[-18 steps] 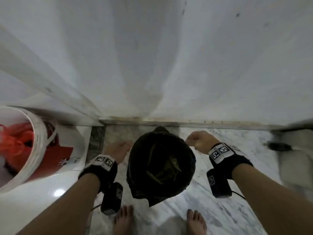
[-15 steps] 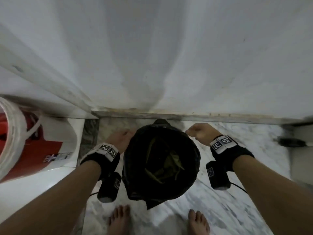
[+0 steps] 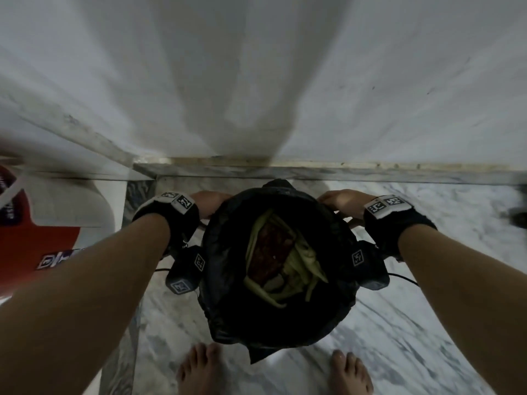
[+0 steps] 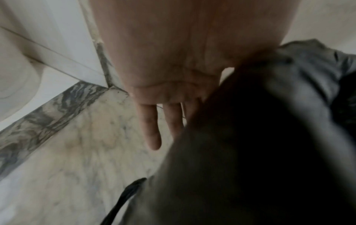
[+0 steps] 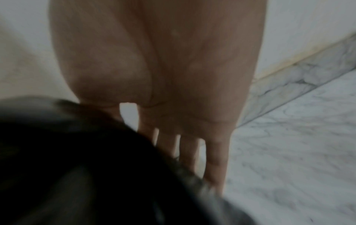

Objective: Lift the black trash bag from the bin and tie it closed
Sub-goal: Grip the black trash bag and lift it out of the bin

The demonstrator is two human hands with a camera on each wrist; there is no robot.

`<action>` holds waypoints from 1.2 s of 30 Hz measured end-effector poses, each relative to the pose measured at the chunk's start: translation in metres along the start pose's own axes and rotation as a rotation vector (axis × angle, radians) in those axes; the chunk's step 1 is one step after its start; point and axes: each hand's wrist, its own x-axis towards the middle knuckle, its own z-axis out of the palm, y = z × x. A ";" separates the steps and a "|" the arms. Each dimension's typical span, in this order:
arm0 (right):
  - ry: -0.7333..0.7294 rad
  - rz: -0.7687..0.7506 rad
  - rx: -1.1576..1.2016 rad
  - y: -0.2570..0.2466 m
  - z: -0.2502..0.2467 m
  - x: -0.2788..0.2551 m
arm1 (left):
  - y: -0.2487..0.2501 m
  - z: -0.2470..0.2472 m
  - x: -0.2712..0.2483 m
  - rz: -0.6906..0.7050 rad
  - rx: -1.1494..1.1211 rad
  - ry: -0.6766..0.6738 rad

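Note:
The black trash bag (image 3: 225, 280) lines the bin, which it hides, on the floor between my arms. Its mouth gapes open, showing green leaves and a reddish-brown packet (image 3: 271, 252) inside. My left hand (image 3: 209, 202) lies against the bag's left rim, its fingers (image 4: 152, 129) straight and pointing down along the outside of the bag (image 4: 250, 137). At the right rim my right hand (image 3: 340, 201) does the same, its fingers (image 5: 215, 164) straight beside the bag (image 5: 77, 167). Both thumbs are hidden at the rim fold.
A white wall (image 3: 256, 81) with a marble skirting (image 3: 342, 172) stands just behind the bin. A white and red object (image 3: 42, 243) sits at the left. My bare feet (image 3: 199, 372) stand on the marble floor (image 3: 427, 309). A dark object (image 3: 519, 218) lies at the right edge.
Both hands have come in against the bag's rim. The right hand went from a fist to straight fingers. My head has leaned closer over the bin.

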 end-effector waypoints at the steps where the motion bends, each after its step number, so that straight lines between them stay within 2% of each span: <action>1: -0.023 0.018 0.005 0.004 -0.001 0.002 | 0.000 -0.002 0.001 -0.003 -0.007 -0.030; 4: -0.039 0.006 -0.050 0.011 -0.002 0.001 | -0.002 -0.009 0.007 -0.016 0.009 -0.059; 6: 0.026 -0.065 -0.140 0.012 -0.005 0.001 | -0.003 -0.013 0.011 0.021 0.080 -0.056; 8: 0.133 -0.137 -0.180 0.007 -0.009 -0.001 | 0.002 -0.013 0.010 0.057 0.029 0.029; 11: 0.297 -0.256 0.037 -0.005 -0.016 -0.008 | 0.009 -0.016 0.004 0.124 -0.150 0.053; 13: 0.353 -0.346 0.151 -0.016 -0.022 -0.020 | 0.014 -0.021 -0.003 0.164 -0.186 0.068; 16: 0.363 -0.473 0.208 -0.026 -0.024 -0.038 | 0.020 -0.030 -0.018 0.279 -0.097 0.238; 18: 0.412 -0.555 0.084 -0.027 -0.020 -0.055 | 0.017 -0.034 -0.037 0.355 -0.052 0.358; 20: 0.438 -0.585 -0.122 -0.018 -0.012 -0.069 | 0.005 -0.033 -0.061 0.376 0.035 0.355; 21: 0.420 -0.542 -0.215 -0.013 -0.008 -0.078 | -0.004 -0.031 -0.072 0.373 0.161 0.298; 23: 0.329 -0.409 -0.358 -0.001 -0.001 -0.094 | -0.026 -0.027 -0.091 0.342 0.544 0.147; 24: 0.270 -0.349 -0.428 0.004 0.003 -0.102 | -0.036 -0.028 -0.097 0.316 0.720 0.112; 27: 0.166 -0.251 -0.653 0.022 0.012 -0.120 | -0.067 -0.037 -0.112 0.181 0.996 0.123; 29: 0.180 -0.187 -0.620 0.034 0.013 -0.133 | -0.089 -0.043 -0.123 0.068 1.093 0.162; 31: 0.188 -0.108 -0.524 0.045 0.011 -0.145 | -0.107 -0.048 -0.134 0.022 1.034 0.191; 33: 0.148 -0.043 -0.428 0.053 0.007 -0.160 | -0.120 -0.057 -0.144 -0.003 0.732 0.193; 36: 0.084 0.012 -0.270 0.065 0.000 -0.184 | -0.140 -0.074 -0.158 -0.018 0.254 0.270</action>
